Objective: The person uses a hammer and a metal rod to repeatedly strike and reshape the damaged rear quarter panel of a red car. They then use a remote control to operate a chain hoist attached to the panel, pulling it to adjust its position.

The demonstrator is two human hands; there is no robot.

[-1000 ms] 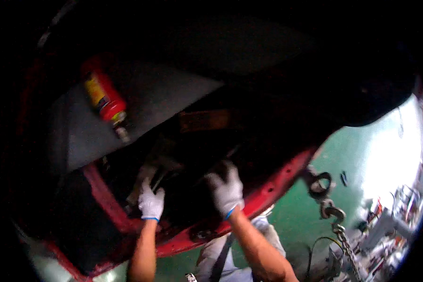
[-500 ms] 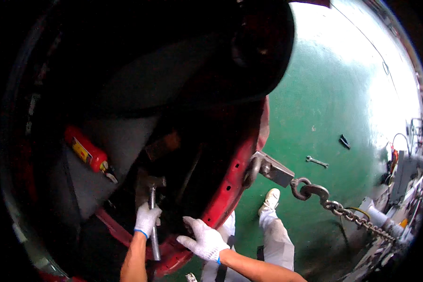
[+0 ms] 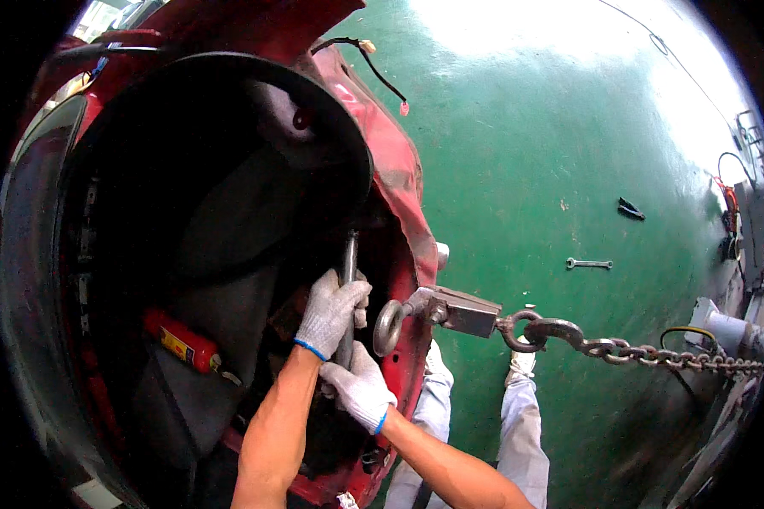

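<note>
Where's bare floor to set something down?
Bare floor: between red panel and wrench, above the clamp; another patch right of the legs, below the chain. Crowded: around the left hand, right hand and bar, beside the clamp.

My left hand (image 3: 333, 310) and right hand (image 3: 365, 386) fill the stretch along the bar (image 3: 351, 259). To their right, the clamp (image 3: 467, 312) juts over the red rim (image 3: 412, 373), and the chain (image 3: 645, 355) bars me sideways. Above, the black edge (image 3: 358, 144) curves close over the bar's tip. Leftward I could pass between my left hand and the extinguisher (image 3: 182, 342), though I can't judge the dark's depth.
</note>
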